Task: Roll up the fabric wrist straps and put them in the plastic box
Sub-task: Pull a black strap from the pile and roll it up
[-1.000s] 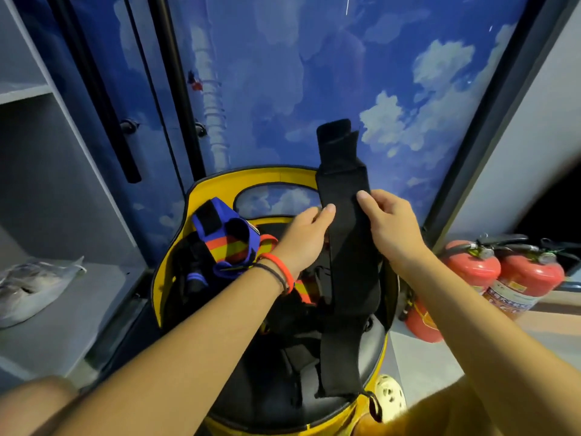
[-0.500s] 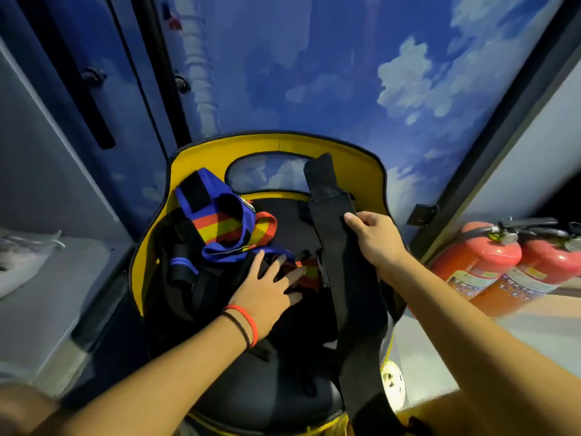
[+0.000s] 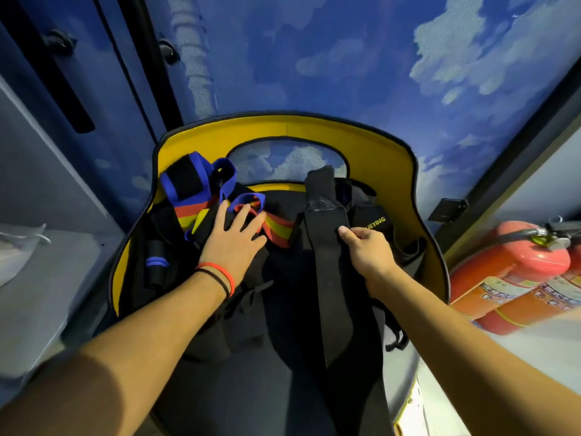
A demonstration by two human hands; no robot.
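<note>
1. Black wrist strap (image 3: 330,278): lies lengthwise down the seat of the yellow-backed chair (image 3: 393,171), its upper end leaning on the backrest. A second ago it was held up in the air, stretched upright by both hands. It is still flat and unrolled.
2. Right hand (image 3: 367,250): thumb and curled fingers pinch the strap's right edge near its upper end. It alone has kept hold as the strap came down.
3. Left hand (image 3: 234,243): has let go of the black strap and now rests flat, fingers spread and straight, on the striped strap (image 3: 276,228) in the heap at the seat's left. It grips nothing.
4. Other straps: a lettered black strap (image 3: 372,221) lies just beside the right hand, and a rolled black strap (image 3: 155,265) with a blue band sits at the far left.
5. Plastic box: not in view.
6. Fire extinguishers (image 3: 509,272): on the floor, right of the chair.
7. Reading: the strap appears to have been laid down for rolling, which has not yet begun.
</note>
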